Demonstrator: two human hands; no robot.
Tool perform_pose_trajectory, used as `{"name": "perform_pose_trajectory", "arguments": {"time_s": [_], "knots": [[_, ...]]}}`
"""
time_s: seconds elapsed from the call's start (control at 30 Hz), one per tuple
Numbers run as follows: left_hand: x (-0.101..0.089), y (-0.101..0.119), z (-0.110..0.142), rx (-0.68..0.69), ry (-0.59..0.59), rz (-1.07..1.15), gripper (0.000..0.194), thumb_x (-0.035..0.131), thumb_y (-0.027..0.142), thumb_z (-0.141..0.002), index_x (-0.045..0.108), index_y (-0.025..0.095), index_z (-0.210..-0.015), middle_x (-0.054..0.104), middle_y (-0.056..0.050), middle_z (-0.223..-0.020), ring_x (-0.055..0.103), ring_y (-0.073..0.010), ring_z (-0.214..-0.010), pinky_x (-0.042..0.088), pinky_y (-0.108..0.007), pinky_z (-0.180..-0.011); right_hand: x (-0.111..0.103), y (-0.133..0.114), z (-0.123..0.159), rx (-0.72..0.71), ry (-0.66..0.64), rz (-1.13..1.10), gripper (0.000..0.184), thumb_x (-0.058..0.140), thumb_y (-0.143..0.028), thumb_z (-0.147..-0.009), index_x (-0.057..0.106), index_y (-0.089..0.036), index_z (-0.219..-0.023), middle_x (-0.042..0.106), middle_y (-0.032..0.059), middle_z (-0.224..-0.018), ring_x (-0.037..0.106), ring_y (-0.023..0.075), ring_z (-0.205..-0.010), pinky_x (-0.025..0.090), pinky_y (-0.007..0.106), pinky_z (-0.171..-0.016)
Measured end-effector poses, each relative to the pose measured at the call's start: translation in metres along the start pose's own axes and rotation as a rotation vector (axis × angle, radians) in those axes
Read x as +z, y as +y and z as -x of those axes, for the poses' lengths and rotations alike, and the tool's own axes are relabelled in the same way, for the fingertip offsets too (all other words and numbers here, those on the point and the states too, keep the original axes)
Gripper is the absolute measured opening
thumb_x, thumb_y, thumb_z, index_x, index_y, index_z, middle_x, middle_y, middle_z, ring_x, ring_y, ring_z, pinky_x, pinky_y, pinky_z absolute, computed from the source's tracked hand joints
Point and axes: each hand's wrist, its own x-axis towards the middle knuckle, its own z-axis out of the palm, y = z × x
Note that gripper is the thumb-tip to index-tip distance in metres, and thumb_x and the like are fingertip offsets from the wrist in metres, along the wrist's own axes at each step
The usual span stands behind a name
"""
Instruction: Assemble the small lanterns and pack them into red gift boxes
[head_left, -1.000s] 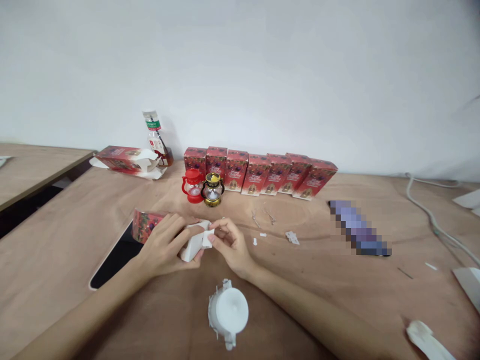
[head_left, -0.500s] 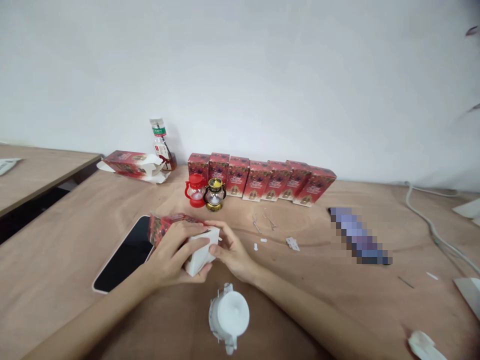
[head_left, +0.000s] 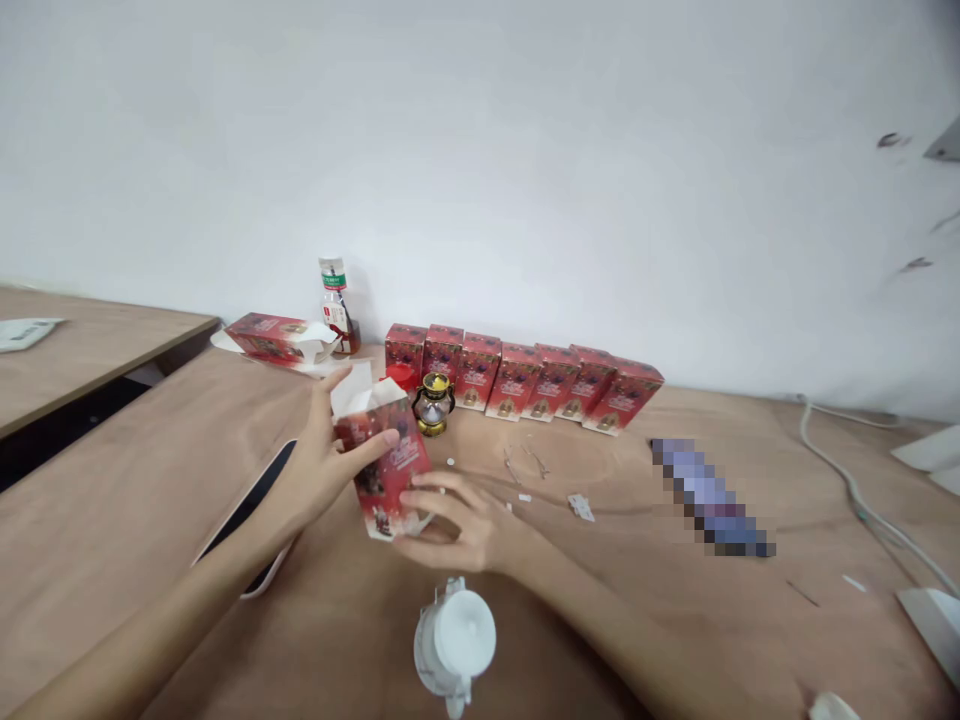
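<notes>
Between my two hands is a red printed carton [head_left: 397, 462], tilted, its white end flaps standing open at the top. My left hand [head_left: 319, 465] grips its upper left side, thumb across the printed front. The fingers of my right hand [head_left: 465, 525] press on the lower right of the carton. In front of me a white miniature lantern [head_left: 459, 640] rests on the table. Just behind the carton stands a gold and black miniature lantern [head_left: 433, 404], and a red lantern [head_left: 402, 376] is mostly hidden by the flaps.
Several red cartons [head_left: 514, 382] stand in a row by the wall. Left of them are a bottle [head_left: 339, 310] and an open carton lying down [head_left: 274, 338]. A black phone [head_left: 255, 515] lies under my left arm, with a blurred-out phone-shaped object [head_left: 709, 495] and a cable [head_left: 840, 465] to the right.
The carton has turned from its white end facing me to its red printed front, with the open flaps now upward. My left hand has shifted up its side; the view has tilted slightly.
</notes>
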Motion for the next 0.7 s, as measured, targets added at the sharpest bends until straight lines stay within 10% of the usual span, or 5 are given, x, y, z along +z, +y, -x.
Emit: {"name": "perform_pose_trajectory", "arguments": {"time_s": [0.1, 0.3, 0.5, 0.7], "knots": [[-0.003, -0.011, -0.004, -0.031, -0.028, -0.034, 0.074, 0.070, 0.047, -0.061, 0.039, 0.019, -0.123, 0.051, 0.005, -0.065, 0.060, -0.0193, -0.060, 0.052, -0.032, -0.053, -0.003, 0.002, 0.001, -0.011, -0.078, -0.031, 0.025, 0.051, -0.011, -0.087, 0.062, -0.024, -0.105, 0.067, 0.0065, -0.105, 0.060, 0.0188, -0.101, 0.055, 0.026, -0.070], [-0.004, -0.027, 0.000, 0.212, 0.137, -0.174, 0.061, 0.073, 0.044, -0.063, 0.037, 0.022, -0.108, 0.052, 0.006, -0.071, 0.057, -0.0140, -0.057, 0.049, -0.028, -0.055, -0.073, 0.008, -0.042, 0.565, -0.474, -0.488, 0.033, 0.051, -0.029, -0.092, 0.050, -0.022, -0.124, 0.066, 0.0056, -0.111, 0.063, 0.0144, -0.097, 0.053, 0.027, -0.080], [0.011, -0.028, 0.008, 0.408, 0.050, -0.373, 0.051, 0.068, 0.039, -0.072, 0.043, 0.022, -0.114, 0.057, 0.003, -0.081, 0.058, -0.0129, -0.063, 0.048, -0.025, -0.058, -0.086, -0.050, -0.055, 0.458, -0.907, -0.194, 0.037, 0.062, -0.046, -0.082, 0.054, -0.030, -0.115, 0.058, 0.0073, -0.119, 0.062, 0.0186, -0.076, 0.049, 0.028, -0.057], [0.026, -0.055, 0.018, 0.574, 0.248, -0.350, 0.058, 0.071, 0.045, -0.072, 0.037, 0.023, -0.114, 0.052, -0.005, -0.102, 0.062, -0.0186, -0.081, 0.053, -0.033, -0.067, -0.065, -0.067, -0.048, 0.249, -0.865, -0.085, 0.009, 0.056, -0.029, -0.089, 0.060, -0.023, -0.084, 0.056, 0.0017, -0.121, 0.058, 0.0184, -0.088, 0.038, 0.017, -0.045]]}}
